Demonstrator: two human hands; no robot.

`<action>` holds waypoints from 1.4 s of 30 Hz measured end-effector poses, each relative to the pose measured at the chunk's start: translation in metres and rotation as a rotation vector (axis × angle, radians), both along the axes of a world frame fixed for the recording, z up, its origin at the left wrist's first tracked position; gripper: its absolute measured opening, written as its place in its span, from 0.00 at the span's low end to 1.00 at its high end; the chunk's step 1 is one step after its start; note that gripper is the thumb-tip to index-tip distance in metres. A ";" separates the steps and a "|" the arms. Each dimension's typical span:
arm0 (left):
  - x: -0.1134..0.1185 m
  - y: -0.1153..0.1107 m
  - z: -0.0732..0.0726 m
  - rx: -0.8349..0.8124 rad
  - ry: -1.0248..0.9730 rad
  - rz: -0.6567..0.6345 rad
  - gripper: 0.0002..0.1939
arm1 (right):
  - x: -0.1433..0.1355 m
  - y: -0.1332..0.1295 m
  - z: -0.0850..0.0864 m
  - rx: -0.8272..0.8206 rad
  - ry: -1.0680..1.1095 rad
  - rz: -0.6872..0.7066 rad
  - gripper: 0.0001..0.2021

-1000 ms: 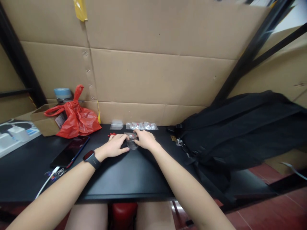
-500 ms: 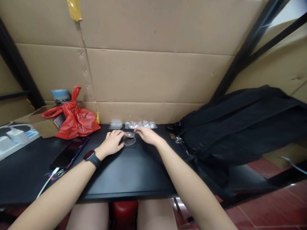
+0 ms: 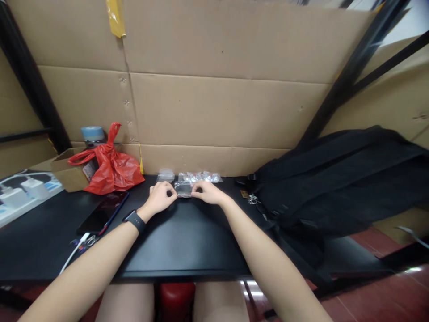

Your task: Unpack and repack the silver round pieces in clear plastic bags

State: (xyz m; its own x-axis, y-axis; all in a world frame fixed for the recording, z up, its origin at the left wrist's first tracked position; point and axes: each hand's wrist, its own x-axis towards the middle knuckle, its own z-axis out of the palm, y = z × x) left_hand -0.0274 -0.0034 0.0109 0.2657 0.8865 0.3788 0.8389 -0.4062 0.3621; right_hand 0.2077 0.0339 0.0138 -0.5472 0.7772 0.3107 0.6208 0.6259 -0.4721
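Observation:
A small clear plastic bag (image 3: 184, 190) is stretched between my two hands, low over the black table. My left hand (image 3: 161, 197), with a dark watch on its wrist, pinches the bag's left edge between thumb and forefinger. At the opposite edge my right hand (image 3: 208, 193) has thumb and fingertips closed on the plastic. What lies inside the bag is too small and blurred to make out. Just behind it, against the cardboard, lies a row of clear packets (image 3: 201, 177) with shiny round pieces in them. Flat clear bags (image 3: 165, 175) lie behind my left hand.
To the left are a phone (image 3: 103, 212) with a white cable, a red plastic bag (image 3: 115, 172), a small cardboard box (image 3: 69, 172), a blue-lidded jar (image 3: 93, 133) and a power strip (image 3: 50, 188). A black backpack (image 3: 345, 179) covers the table's right side. Cardboard walls the back.
Both hands have closed into pinches on the bag's edges. The bag is now drawn straight between them; before, a rounded clear piece showed at its near side. The view has shifted slightly.

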 end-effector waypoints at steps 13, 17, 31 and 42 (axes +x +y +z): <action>0.008 0.000 -0.008 0.034 0.012 -0.112 0.10 | -0.018 -0.015 0.001 0.085 -0.108 -0.063 0.08; 0.005 0.000 -0.011 0.002 0.062 -0.165 0.16 | -0.019 -0.019 -0.001 -0.007 -0.153 -0.083 0.17; -0.001 0.003 -0.006 -0.099 -0.189 -0.048 0.18 | -0.018 -0.008 -0.013 -0.416 0.421 -0.036 0.26; 0.001 0.000 -0.003 -0.062 -0.128 -0.010 0.16 | 0.028 0.026 -0.010 -0.245 0.597 -0.477 0.22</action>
